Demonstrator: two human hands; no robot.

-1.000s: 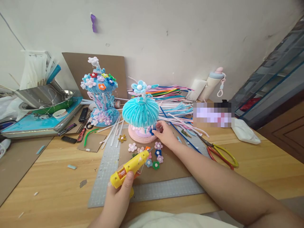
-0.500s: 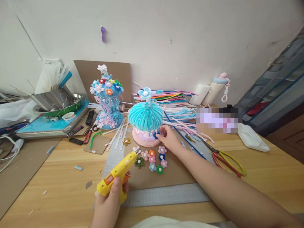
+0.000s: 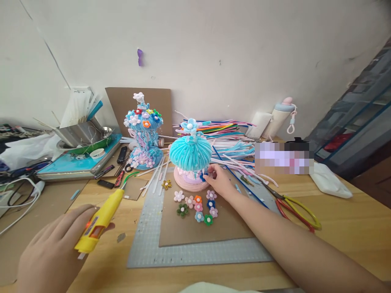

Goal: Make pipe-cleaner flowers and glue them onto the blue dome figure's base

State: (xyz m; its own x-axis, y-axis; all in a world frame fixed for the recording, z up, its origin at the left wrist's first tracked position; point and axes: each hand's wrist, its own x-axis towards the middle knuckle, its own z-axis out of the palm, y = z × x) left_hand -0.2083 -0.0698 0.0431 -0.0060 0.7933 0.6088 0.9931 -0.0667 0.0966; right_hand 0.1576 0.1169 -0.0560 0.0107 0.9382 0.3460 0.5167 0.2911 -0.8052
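Two grips: left hand (image 3: pixel 51 252) closes around a yellow glue gun (image 3: pixel 99 219), right hand (image 3: pixel 220 182) pinches a blue flower (image 3: pixel 202 176) against the ornament (image 3: pixel 190 152).

Carousel (image 3: pixel 190 160) behind flowers (image 3: pixel 197 204) on cardboard (image 3: pixel 195 228); glue gun (image 3: pixel 100 219) left, scissors (image 3: pixel 293 205) right

Pixelated patch (image 3: pixel 284 156) unreadable; glue gun (image 3: pixel 99 221) handle hidden behind left hand (image 3: pixel 51 252).

A: Back left?
B: Steel bowl (image 3: pixel 82 134) on teal stack; flowered blue tower (image 3: pixel 143 134) just beside.
A: Ctr?
B: Grey cutting mat (image 3: pixel 146 240), brown card (image 3: pixel 189 230) on it, loose flowers (image 3: pixel 198 206) clustered on card.
A: Right?
B: Pipe-cleaner pile (image 3: pixel 227 134) by wall, bottle (image 3: pixel 282 116) near; scissors (image 3: pixel 279 198) on table.
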